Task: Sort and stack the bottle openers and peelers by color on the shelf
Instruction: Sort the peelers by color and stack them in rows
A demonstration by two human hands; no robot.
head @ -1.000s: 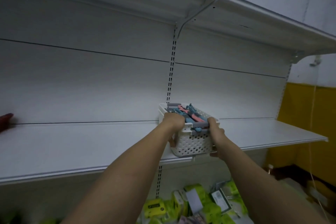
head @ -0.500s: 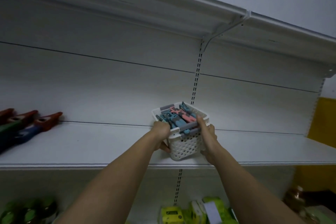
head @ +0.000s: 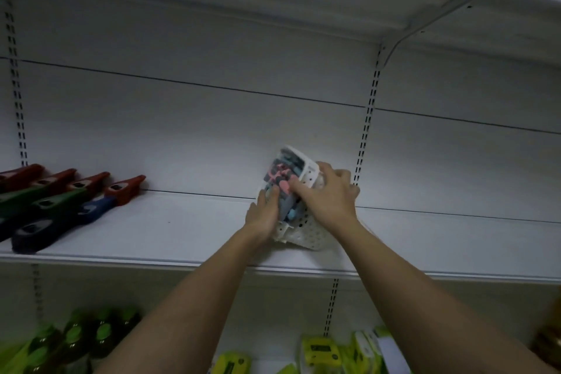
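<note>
White basket (head: 306, 231) tipped on the shelf (head: 170, 231), mouth facing 11 o'clock, peelers (head: 280, 182) spilling that way. Left hand (head: 264, 215) fingers curl on them at the mouth; right hand (head: 329, 194) clamps the basket rim. Sorted openers (head: 76, 194) lie far at 9 o'clock.

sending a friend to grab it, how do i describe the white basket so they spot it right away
Look at the middle white shelf. Right of the row of red, green and blue tools, just left of the slotted upright, sits the basket. It is the only white perforated container there, tipped on its side and stuffed with pink and blue items.
</note>
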